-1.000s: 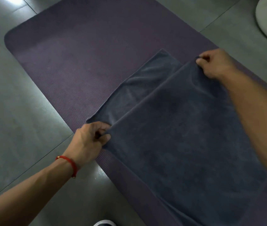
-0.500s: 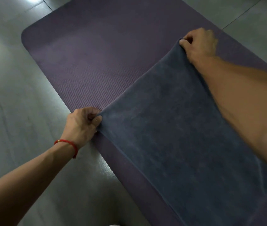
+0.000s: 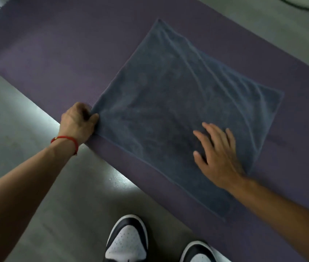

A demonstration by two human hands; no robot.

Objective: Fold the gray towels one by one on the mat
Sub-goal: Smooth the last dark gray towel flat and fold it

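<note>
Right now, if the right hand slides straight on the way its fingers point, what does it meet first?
Only more gray towel: the right hand lies flat on it, fingers pointing toward its far, wrinkled part. Beyond that edge there is bare purple mat. Nothing else seems to stand in that line.

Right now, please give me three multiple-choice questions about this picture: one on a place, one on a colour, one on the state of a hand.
1. Where does the gray towel lie?
A. on the purple mat
B. on the bare floor
C. over a chair

2. What colour is the wristband?
A. blue
B. red
C. green

3. How is the right hand?
A. a fist
B. pinching a corner
C. flat, fingers spread

Answers: 1 A, mat shows all around the towel. 2 B, a red cord circles the left wrist. 3 C, straight fingers rest on the towel; the left hand pinches a corner.
</note>
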